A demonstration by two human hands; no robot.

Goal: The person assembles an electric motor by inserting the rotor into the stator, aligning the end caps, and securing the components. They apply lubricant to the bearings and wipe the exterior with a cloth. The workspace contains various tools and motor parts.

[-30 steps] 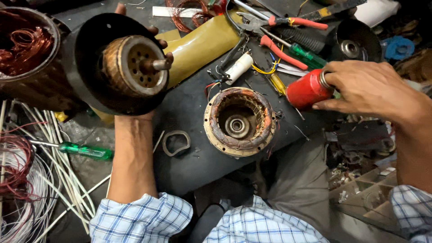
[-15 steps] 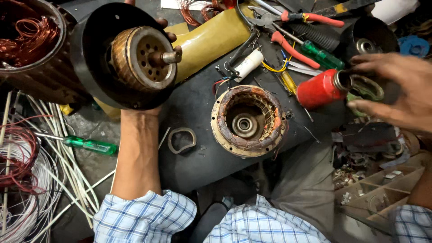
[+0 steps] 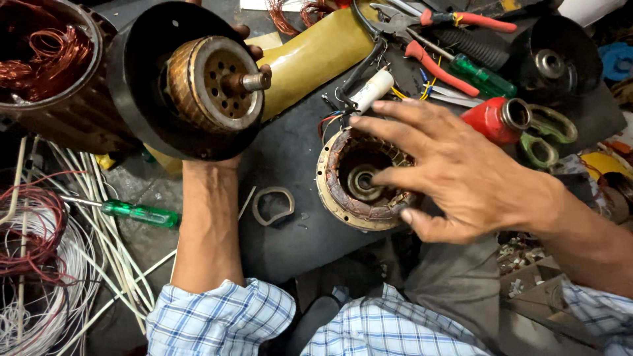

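Note:
My left hand [image 3: 247, 56] holds up a motor rotor [image 3: 211, 86] with its black end cover and short steel shaft, raised at the upper left; only the fingertips show behind the cover. My right hand [image 3: 455, 171] is spread open over a round motor stator [image 3: 343, 198] with brown windings that lies on the dark bench, fingers reaching across its top. Behind the right hand lies a red canister [image 3: 491, 118] on its side, apart from the hand.
A second stator with copper windings [image 3: 39, 59] sits far left. Pliers [image 3: 435, 66], a green screwdriver [image 3: 484, 76], green-handled scissors [image 3: 544, 138], a white capacitor [image 3: 369, 89], a yellow sheet roll [image 3: 316, 53], another green screwdriver [image 3: 138, 212], wire bundles [image 3: 39, 264] and a metal clip [image 3: 271, 204] surround them.
My right hand let go of the red canister and moved left over the stator on the bench. The rotor in my left hand shifted slightly right.

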